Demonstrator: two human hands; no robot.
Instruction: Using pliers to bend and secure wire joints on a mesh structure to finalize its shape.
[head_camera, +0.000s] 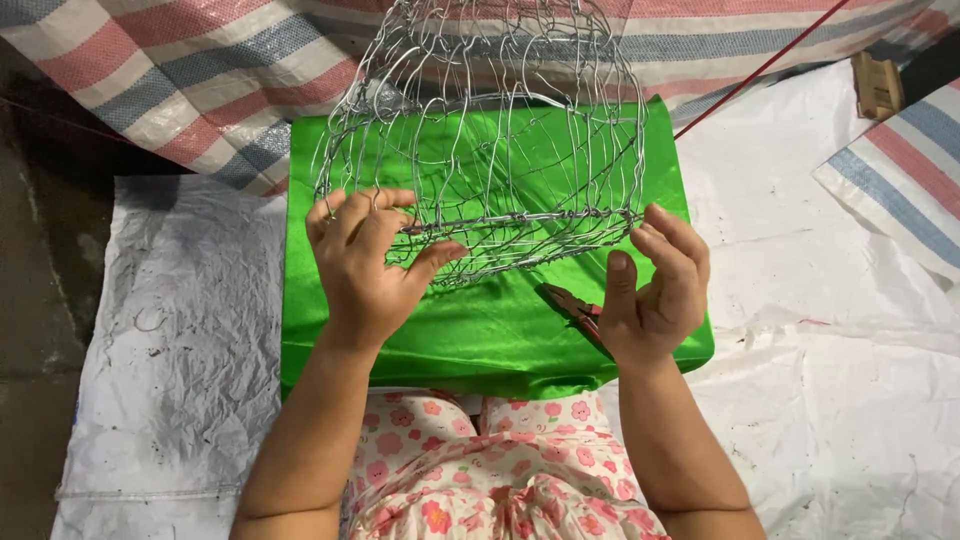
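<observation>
Two bare hands at a wire mesh basket, seen from the head camera looking down. Basket standing on a green satin cushion, its silver frame rising toward the top edge, its near rim running between both hands. Pliers with dark jaws and red handles lying on the cushion, just beside the right palm and partly hidden behind it. Around the cushion: white woven sheeting spread on the ground, a red, white and blue striped tarpaulin behind, a thin red cord slanting across the upper right, a small wooden block near the far right corner. Floral-print clothing below, between the forearms. Left hand palm down, fingers curled over the near rim of the basket, thumb stretched right along the wire, clasping it. Right hand palm turned inward, fingers half bent and touching the rim's right end, thumb upright and apart from them, grip loose rather than closed.
</observation>
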